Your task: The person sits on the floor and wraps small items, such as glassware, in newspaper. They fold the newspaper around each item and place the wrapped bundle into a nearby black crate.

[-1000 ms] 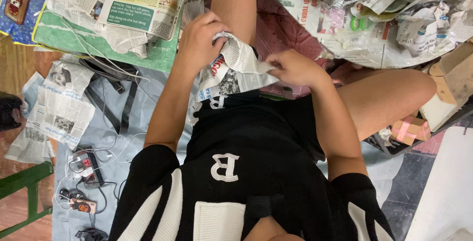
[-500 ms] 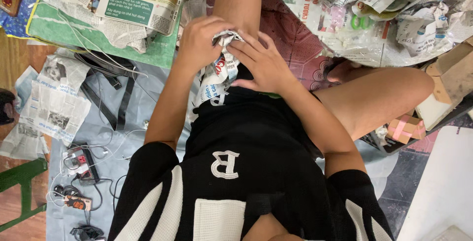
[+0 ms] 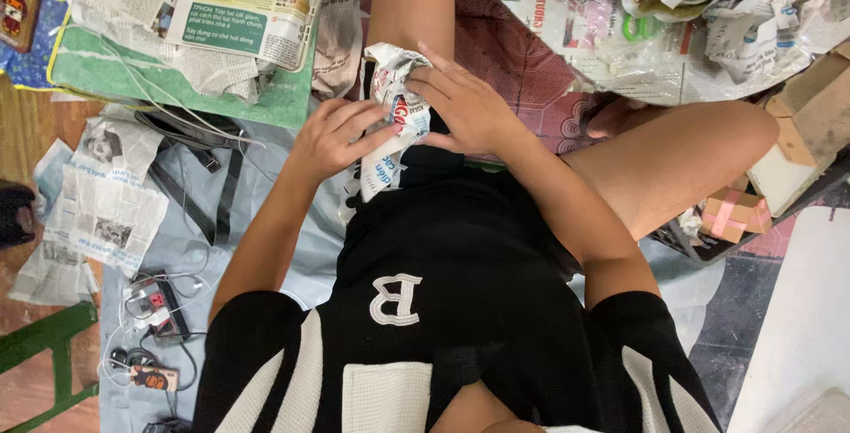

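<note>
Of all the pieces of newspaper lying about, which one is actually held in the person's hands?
The crumpled newspaper piece over the lap: the left hand and right hand both grip it. The flat sheets at left and the crumpled heap at upper right lie untouched.

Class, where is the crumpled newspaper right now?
In the head view, the crumpled newspaper sits upper centre, held between the left hand and right hand, over the lap.

Newspaper-strewn floor point(image 3: 106, 212), green bench point(image 3: 53, 353)
</note>
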